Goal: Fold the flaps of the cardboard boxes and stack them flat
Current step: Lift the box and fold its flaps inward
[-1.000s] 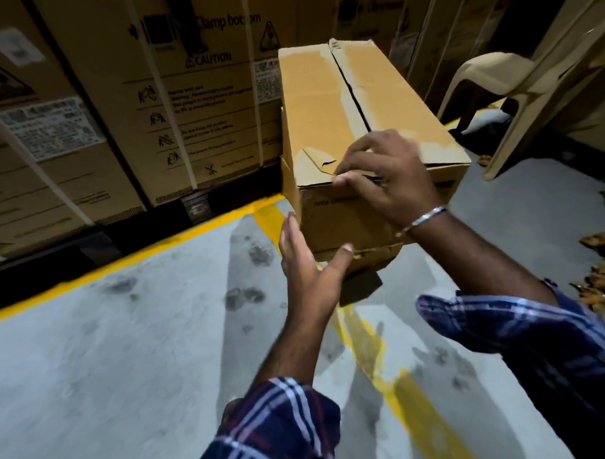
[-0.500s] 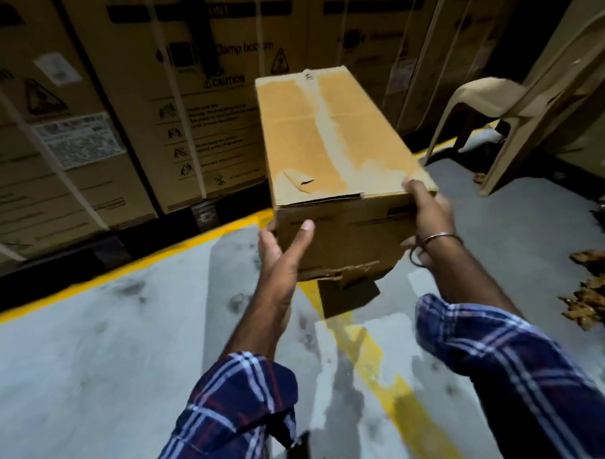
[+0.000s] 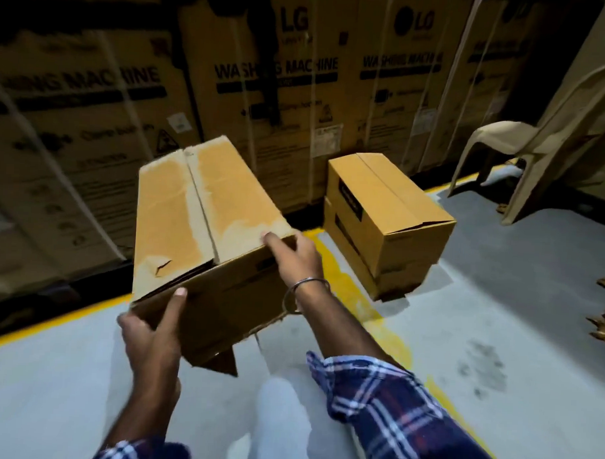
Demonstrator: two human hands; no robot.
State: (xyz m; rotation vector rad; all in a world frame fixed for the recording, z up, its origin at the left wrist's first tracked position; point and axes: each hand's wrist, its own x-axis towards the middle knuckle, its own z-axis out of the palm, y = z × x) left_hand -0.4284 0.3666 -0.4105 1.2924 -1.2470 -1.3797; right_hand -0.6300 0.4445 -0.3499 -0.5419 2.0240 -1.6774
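Head view: a closed cardboard box point(image 3: 205, 226) is carried in mid-air at the centre left of the frame, above the grey floor point(image 3: 496, 339). The left hand point(image 3: 153, 330) grips its near lower-left corner, thumb up the near face and fingers apparently curled beneath, though they are hidden. The right hand point(image 3: 295, 255) grips the near right top edge, fingers hooked over it.

The top flaps are folded shut, their seam running down the middle; a loose bit of cardboard hangs under the near bottom edge, so the bottom flaps may not be fully tucked. The step in hand looks like carrying the folded box to the stack.

The box's long axis runs from the near hands away toward the upper middle of the frame, leaning slightly right, the far end raised.

To the right of centre, two stacked boxes point(image 3: 390, 218) sit by the yellow floor line point(image 3: 347, 282), before the washing-machine cartons point(image 3: 282, 91). The next move calls for swinging the box right, levelling it, and matching its long axis to theirs before setting it down.
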